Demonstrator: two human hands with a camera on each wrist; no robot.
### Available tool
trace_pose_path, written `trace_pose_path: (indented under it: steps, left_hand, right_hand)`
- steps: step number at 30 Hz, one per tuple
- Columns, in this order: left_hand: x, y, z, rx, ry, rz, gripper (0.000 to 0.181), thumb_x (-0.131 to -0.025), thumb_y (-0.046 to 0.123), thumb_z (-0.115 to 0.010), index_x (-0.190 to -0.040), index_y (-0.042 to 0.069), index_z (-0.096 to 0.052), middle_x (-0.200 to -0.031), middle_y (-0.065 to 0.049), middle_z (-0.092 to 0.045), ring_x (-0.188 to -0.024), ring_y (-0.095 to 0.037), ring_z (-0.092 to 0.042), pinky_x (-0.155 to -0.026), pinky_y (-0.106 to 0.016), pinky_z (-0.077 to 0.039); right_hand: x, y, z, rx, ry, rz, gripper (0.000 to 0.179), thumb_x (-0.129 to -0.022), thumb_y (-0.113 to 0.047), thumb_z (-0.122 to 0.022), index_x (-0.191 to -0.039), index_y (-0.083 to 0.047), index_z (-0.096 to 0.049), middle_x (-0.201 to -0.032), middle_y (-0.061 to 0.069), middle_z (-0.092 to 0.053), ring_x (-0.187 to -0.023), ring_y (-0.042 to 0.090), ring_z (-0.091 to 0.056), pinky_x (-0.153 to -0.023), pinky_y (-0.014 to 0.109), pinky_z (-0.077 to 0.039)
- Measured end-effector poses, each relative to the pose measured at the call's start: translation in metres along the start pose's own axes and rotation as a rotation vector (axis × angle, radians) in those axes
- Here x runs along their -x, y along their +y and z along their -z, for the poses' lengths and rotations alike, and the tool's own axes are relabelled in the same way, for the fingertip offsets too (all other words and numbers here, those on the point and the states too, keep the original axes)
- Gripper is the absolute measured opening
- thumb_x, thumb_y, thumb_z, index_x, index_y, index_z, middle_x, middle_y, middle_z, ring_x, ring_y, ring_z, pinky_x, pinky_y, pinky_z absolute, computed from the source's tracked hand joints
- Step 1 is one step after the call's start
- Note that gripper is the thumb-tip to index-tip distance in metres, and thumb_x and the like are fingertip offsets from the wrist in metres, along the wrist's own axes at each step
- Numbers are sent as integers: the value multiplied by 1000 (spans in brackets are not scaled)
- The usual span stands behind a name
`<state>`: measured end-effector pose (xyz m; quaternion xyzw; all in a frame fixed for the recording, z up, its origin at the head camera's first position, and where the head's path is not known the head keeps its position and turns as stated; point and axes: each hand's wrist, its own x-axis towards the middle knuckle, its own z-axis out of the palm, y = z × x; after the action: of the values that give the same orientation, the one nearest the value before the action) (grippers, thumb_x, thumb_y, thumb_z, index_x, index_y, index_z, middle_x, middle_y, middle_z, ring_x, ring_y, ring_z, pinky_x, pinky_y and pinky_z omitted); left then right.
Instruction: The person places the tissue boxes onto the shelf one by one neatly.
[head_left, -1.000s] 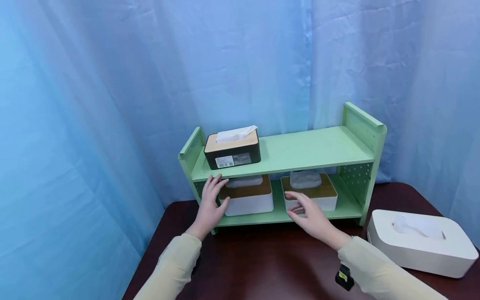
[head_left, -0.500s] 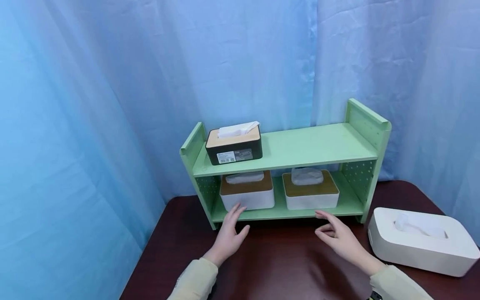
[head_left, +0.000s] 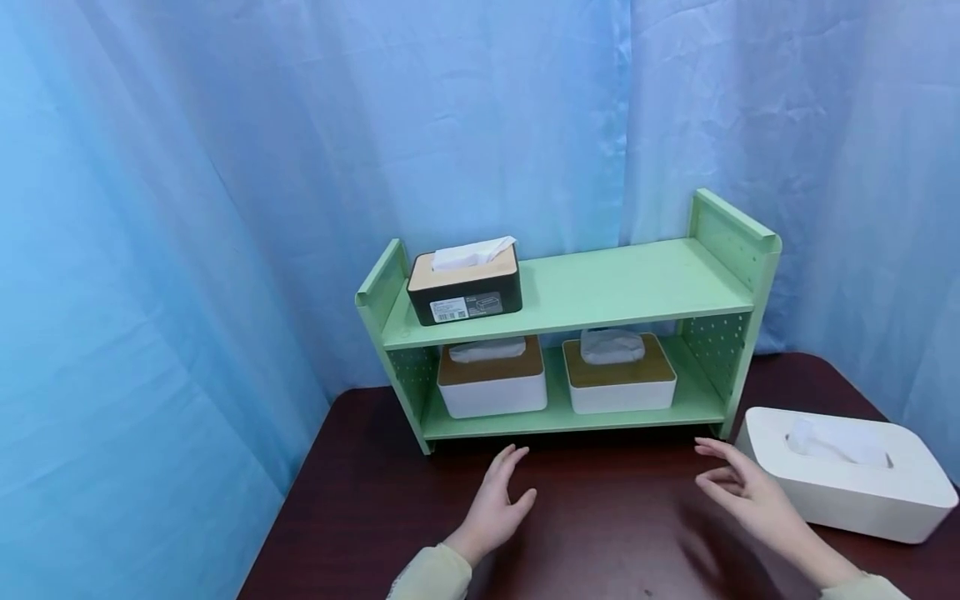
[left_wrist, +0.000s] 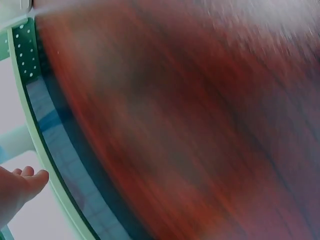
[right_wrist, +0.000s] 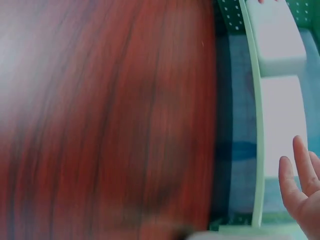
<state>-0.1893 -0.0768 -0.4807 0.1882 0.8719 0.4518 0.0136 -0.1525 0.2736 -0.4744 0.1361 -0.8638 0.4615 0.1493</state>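
Note:
My left hand (head_left: pixel 491 510) hovers over the table in front of the shelf, its fingers spread and holding nothing. Over to the right, my right hand (head_left: pixel 753 500) is also without anything in it, fingers loosely bent, close to a large white tissue box (head_left: pixel 862 492). On the lower shelf sit two white tissue boxes with wooden lids, a left one (head_left: pixel 495 393) and a right one (head_left: pixel 621 393). A black tissue box (head_left: pixel 467 300) with a pale wooden lid stands at the left end of the top shelf.
The green two-tier shelf (head_left: pixel 637 283) has raised side panels and stands at the back of the dark red-brown table (head_left: pixel 390 517). Blue curtains (head_left: pixel 495 125) hang behind and to the left.
Both hands have drawn back from the lower shelf toward the person and shifted right, the right hand ending up near the large white tissue box. The boxes keep their places on the shelf.

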Motion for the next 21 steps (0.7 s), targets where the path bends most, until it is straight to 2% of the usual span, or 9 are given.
trace_pose_path:
  steps: [4, 8, 10, 13, 15, 16, 18, 20, 21]
  left_hand:
    - [1, 2, -8, 6, 0, -24, 54, -91, 14, -61, -141, 12, -42, -149, -21, -31, -136, -40, -31, -102, -53, -36]
    - [0, 5, -19, 36, -9, -44, 52, -90, 11, -62, -140, 13, -45, -147, -18, -37, -134, -37, -36, -103, -48, -38]
    - [0, 5, -25, 50, -17, -47, 54, -90, 11, -62, -141, 13, -44, -146, -16, -39, -133, -35, -38, -104, -46, -38]
    - [-1, 6, -37, 95, -25, -26, 59, -90, 14, -63, -143, 14, -40, -144, -15, -42, -131, -33, -41, -104, -48, -37]
    - [-1, 7, -44, 144, -33, -6, 63, -89, 14, -64, -145, 13, -36, -143, -17, -41, -130, -35, -42, -104, -50, -36]
    - [-1, 7, -48, 168, -36, 10, 65, -89, 15, -65, -146, 14, -34, -143, -18, -41, -129, -36, -42, -104, -51, -36]
    - [-2, 9, -54, 190, -44, 34, 69, -88, 18, -67, -147, 14, -31, -145, -18, -37, -130, -37, -40, -104, -52, -35]
    - [-2, 11, -59, 185, -45, 57, 75, -86, 20, -69, -149, 16, -28, -148, -20, -29, -131, -39, -38, -103, -52, -36]
    - [-3, 12, -61, 174, -43, 68, 78, -85, 23, -70, -149, 18, -27, -150, -21, -25, -132, -39, -37, -102, -52, -37]
  right_hand:
    - [5, 5, 19, 24, 49, 16, 44, -89, -2, -62, -130, -1, -48, -111, -41, -41, -86, -14, -56, -67, 9, -46]
    - [8, 9, 45, 66, 120, -5, 41, -88, -3, -64, -127, -9, -53, -109, -43, -42, -83, -16, -55, -66, 5, -43]
    - [10, 12, 60, 98, 138, -58, 39, -89, -8, -64, -125, -17, -54, -106, -46, -39, -81, -20, -52, -62, 6, -43]
    - [16, 21, 84, 144, 185, -129, 36, -90, -12, -64, -124, -17, -53, -102, -48, -34, -80, -27, -45, -59, 5, -41]
    - [21, 29, 97, 189, 257, -170, 40, -90, -14, -63, -129, -13, -52, -102, -47, -30, -82, -31, -36, -64, 1, -37]
    - [23, 32, 102, 214, 301, -179, 43, -90, -13, -63, -131, -5, -51, -107, -40, -39, -85, -31, -30, -73, 5, -40]
    - [24, 39, 111, 303, 370, -211, 53, -89, -14, -64, -135, 4, -46, -124, -16, -51, -97, -15, -46, -92, 21, -42]
    - [25, 46, 119, 405, 392, -287, 69, -88, -23, -66, -140, 11, -34, -140, 15, -45, -119, 13, -49, -106, 44, -33]
    - [26, 51, 123, 445, 396, -319, 75, -86, -27, -67, -141, 10, -31, -142, 30, -36, -128, 30, -43, -106, 57, -27]
